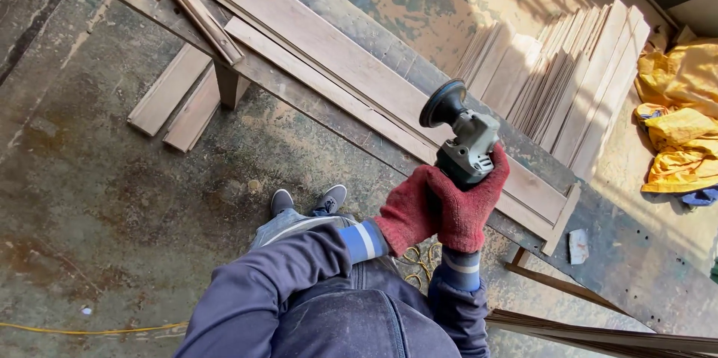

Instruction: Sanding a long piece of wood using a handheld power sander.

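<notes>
Both my hands wear red knit gloves and clasp a grey angle grinder (470, 147) with a black round disc head (443, 103) lifted above the workbench. My left hand (407, 210) wraps the tool's rear from the left. My right hand (470, 204) grips the body from below and the right. Long wooden planks (329, 55) lie lengthwise on the worn bench (636, 268) just beyond the disc.
A stack of thin boards (568, 81) leans behind the bench. Yellow cloth (684, 115) lies at the right. Short planks (176, 96) rest on the stained floor under the bench, near its leg (230, 85). A yellow cord (90, 329) runs along the floor. My shoes (307, 201) stand below.
</notes>
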